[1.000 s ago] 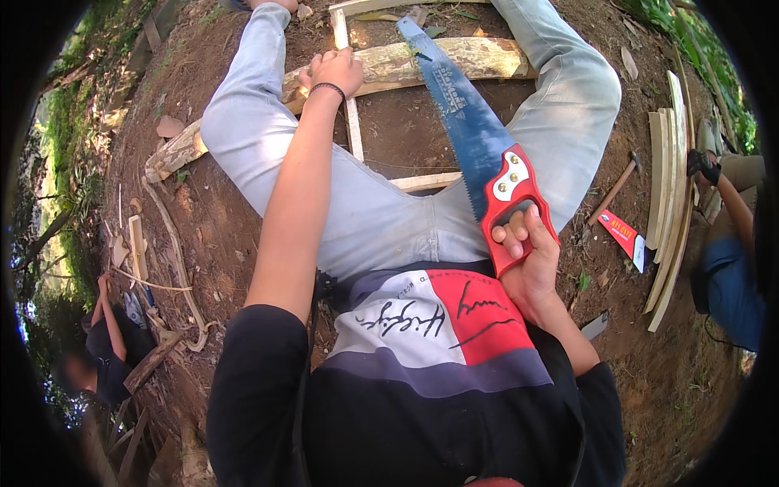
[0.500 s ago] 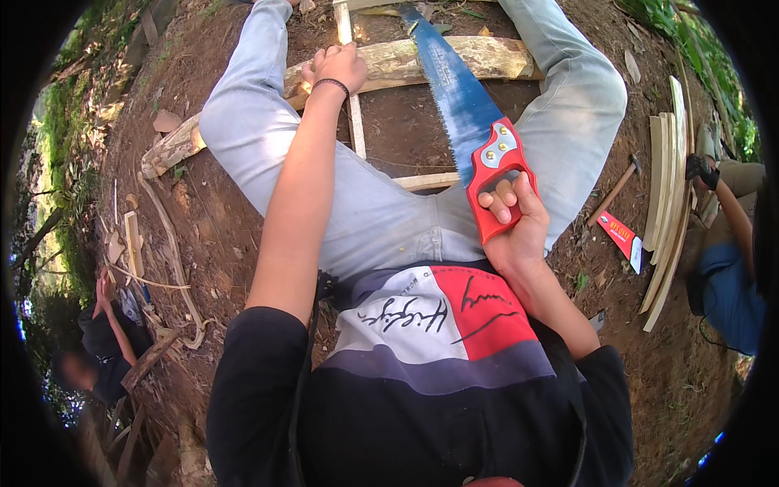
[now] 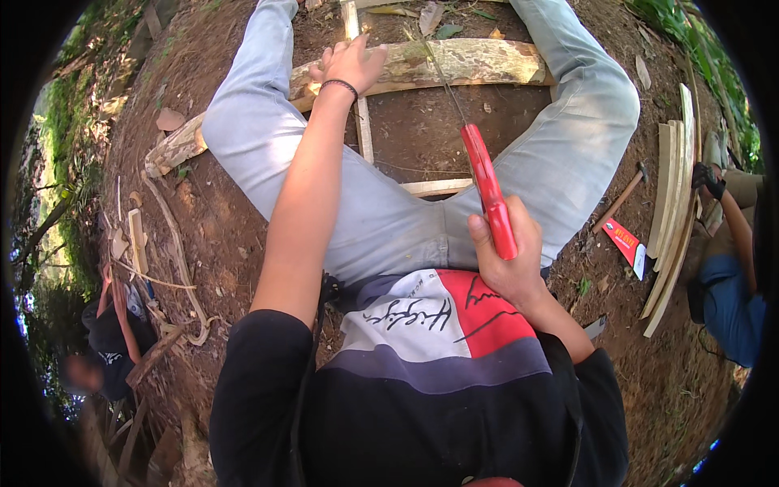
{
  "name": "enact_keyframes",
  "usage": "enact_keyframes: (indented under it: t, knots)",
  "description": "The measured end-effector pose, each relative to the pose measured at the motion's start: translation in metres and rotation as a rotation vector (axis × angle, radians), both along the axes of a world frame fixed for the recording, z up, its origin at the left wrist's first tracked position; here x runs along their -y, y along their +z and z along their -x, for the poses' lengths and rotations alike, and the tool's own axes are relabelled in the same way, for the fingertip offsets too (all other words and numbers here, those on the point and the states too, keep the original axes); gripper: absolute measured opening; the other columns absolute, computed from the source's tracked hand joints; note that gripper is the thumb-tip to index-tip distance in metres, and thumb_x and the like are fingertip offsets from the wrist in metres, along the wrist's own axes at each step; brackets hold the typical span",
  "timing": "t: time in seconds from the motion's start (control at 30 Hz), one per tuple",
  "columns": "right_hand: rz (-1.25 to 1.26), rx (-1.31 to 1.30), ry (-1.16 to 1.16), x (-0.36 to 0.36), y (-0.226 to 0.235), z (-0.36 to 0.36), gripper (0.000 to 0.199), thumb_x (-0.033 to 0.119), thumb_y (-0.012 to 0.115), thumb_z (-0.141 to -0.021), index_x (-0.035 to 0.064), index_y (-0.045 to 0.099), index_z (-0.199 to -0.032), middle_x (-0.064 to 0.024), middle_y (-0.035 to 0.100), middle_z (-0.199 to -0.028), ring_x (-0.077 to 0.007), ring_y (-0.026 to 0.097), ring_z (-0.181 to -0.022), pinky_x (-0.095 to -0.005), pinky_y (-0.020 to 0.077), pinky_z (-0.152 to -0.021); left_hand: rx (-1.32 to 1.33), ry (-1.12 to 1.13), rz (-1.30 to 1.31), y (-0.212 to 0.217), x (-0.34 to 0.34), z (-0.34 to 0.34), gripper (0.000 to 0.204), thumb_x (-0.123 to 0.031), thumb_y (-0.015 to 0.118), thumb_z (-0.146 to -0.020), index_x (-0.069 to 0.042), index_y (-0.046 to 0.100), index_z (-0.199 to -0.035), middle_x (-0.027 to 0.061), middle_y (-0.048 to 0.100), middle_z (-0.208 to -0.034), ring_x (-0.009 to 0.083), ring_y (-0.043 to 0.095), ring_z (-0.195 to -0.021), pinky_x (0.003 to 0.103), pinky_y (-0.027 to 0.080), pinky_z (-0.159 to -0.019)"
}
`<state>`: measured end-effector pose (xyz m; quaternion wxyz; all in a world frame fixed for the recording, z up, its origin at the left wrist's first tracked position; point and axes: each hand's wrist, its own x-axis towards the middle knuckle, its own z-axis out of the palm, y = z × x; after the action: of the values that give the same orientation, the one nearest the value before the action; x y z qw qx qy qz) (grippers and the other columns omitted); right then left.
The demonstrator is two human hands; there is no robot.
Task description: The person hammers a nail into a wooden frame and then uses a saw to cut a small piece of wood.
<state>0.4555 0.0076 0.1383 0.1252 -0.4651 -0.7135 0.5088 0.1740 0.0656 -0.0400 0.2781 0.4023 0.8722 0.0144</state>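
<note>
Wrapped round the red handle of a handsaw (image 3: 489, 191), my right hand (image 3: 511, 256) is closed. The saw stands nearly edge-on, so its blade shows only as a thin line reaching forward across a peeled, curved log (image 3: 462, 63). Whether the teeth touch the log, I cannot tell. My left hand (image 3: 353, 66) lies on the log beside a narrow wood strip (image 3: 364, 130), its fingers spread and the thumb pointing right. That strip runs lengthwise between my legs and crosses the log. A short pale wooden piece (image 3: 436, 187) lies crosswise nearer to me.
On the right lie a hammer (image 3: 621, 197), a red saw sleeve (image 3: 623, 237) and several long wood strips (image 3: 672, 203), with a gloved co-worker (image 3: 711, 180) beside them. Another person (image 3: 114, 337) sits at far left near sticks and a pale wood block (image 3: 137, 242).
The saw has turned from showing its broad blue side to standing edge-on. My left hand has loosened from the strip, spreading its fingers and shifting slightly right.
</note>
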Motion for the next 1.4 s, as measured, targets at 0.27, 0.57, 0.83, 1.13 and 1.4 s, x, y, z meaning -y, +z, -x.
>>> enact_keyframes:
  t: [0.27,0.57,0.83,1.13,1.4]
  knots:
    - [-0.109,0.057,0.157,0.008,0.000,0.002,0.021,0.010,0.067,-0.080,0.0016,0.048,-0.082,-0.0171,0.055,-0.070,-0.0369,0.057,-0.060,-0.0419,0.0451,-0.053,0.459,0.161,-0.571,-0.012,-0.015,-0.012,0.063,-0.058,0.053,-0.084,-0.001,0.065,-0.108,0.0183,0.066,-0.101,0.0290,0.063,-0.097,0.034,0.047,-0.084]
    - [-0.087,0.018,0.179,0.012,0.015,-0.008,0.023,0.010,0.069,-0.079,0.0008,0.047,-0.081,-0.0168,0.054,-0.068,-0.0375,0.058,-0.061,-0.0416,0.0464,-0.052,0.503,0.105,-0.311,-0.015,-0.034,-0.007,0.045,-0.043,0.055,-0.082,0.000,0.067,-0.084,0.0147,0.065,-0.071,0.0234,0.062,-0.069,0.035,0.048,-0.070]
    - [-0.086,0.004,0.163,0.008,0.017,-0.003,0.025,0.010,0.069,-0.079,0.0002,0.046,-0.082,-0.0174,0.053,-0.068,-0.0373,0.058,-0.060,-0.0417,0.0466,-0.052,0.360,-0.083,-0.348,-0.041,-0.052,-0.003,0.037,-0.030,0.047,-0.086,0.003,0.060,-0.076,0.0099,0.058,-0.064,0.0199,0.055,-0.060,0.035,0.044,-0.063]
    - [0.037,0.059,0.220,0.013,0.050,-0.021,0.024,0.011,0.068,-0.081,0.0009,0.046,-0.083,-0.0159,0.055,-0.068,-0.0367,0.059,-0.061,-0.0415,0.0469,-0.053,0.238,-0.160,-0.186,-0.012,-0.034,-0.021,0.039,-0.029,0.045,-0.085,0.005,0.061,-0.076,0.0190,0.061,-0.068,0.0293,0.061,-0.068,0.039,0.046,-0.068]
    - [-0.015,-0.005,0.157,0.010,0.037,-0.007,0.022,0.012,0.066,-0.084,0.0016,0.047,-0.085,-0.0163,0.052,-0.065,-0.0369,0.056,-0.057,-0.0401,0.0435,-0.052,0.272,-0.213,-0.053,-0.013,-0.055,-0.006,0.044,-0.029,0.044,-0.084,0.007,0.065,-0.101,0.0290,0.062,-0.106,0.0392,0.061,-0.100,0.043,0.046,-0.090]
